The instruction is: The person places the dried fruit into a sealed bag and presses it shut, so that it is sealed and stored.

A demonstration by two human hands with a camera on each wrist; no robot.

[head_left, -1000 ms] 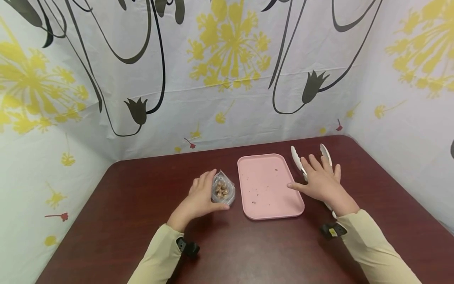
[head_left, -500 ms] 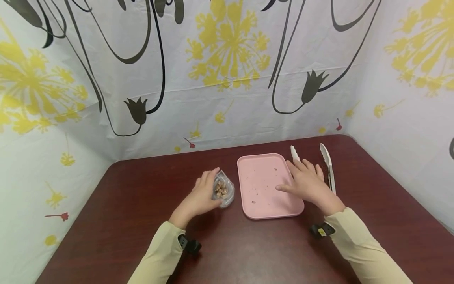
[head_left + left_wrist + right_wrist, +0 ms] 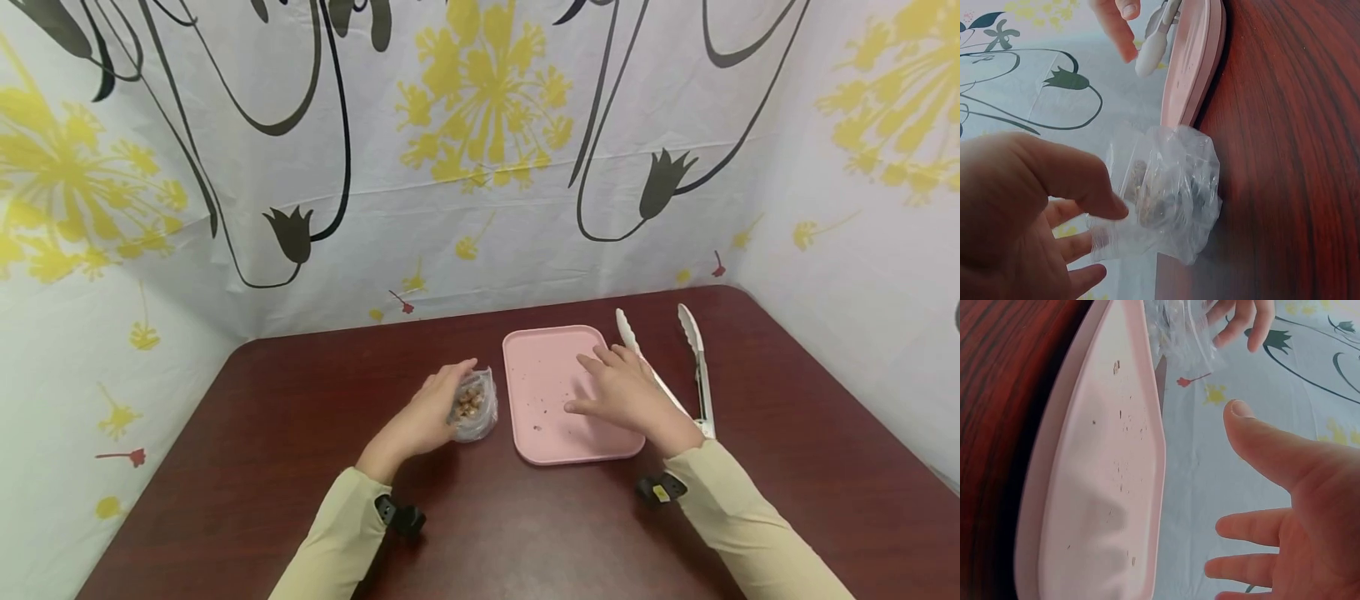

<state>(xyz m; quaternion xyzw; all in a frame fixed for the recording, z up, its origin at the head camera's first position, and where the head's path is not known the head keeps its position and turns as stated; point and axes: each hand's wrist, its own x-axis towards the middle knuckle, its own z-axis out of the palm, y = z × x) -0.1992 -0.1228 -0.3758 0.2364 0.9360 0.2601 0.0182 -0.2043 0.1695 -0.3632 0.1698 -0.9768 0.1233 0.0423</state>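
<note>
A clear plastic bag [image 3: 476, 410] with small brown nut-like pieces stands on the table just left of a pink tray [image 3: 536, 450]. My left hand [image 3: 423, 417] is at the bag's left side, thumb and fingers spread at its edge. In the left wrist view the thumb [image 3: 1094, 187] overlaps the bag [image 3: 1172, 194], and some fingertips lie at its rim; firm contact cannot be made out. My right hand [image 3: 626, 396] hovers over the tray's right part, fingers apart, holding nothing. The right wrist view shows dark crumbs scattered over the tray [image 3: 1094, 456].
White-tipped metal tongs [image 3: 702, 387] lie spread apart to the right of the tray, partly behind the right hand. The dark red table [image 3: 525, 533] reaches back to a patterned cloth [image 3: 360, 150] hanging behind it and at both sides.
My right hand has moved left from over the tongs to above the tray, uncovering most of the tongs. My left hand has shifted slightly right, and the bag's top has changed its tilt.
</note>
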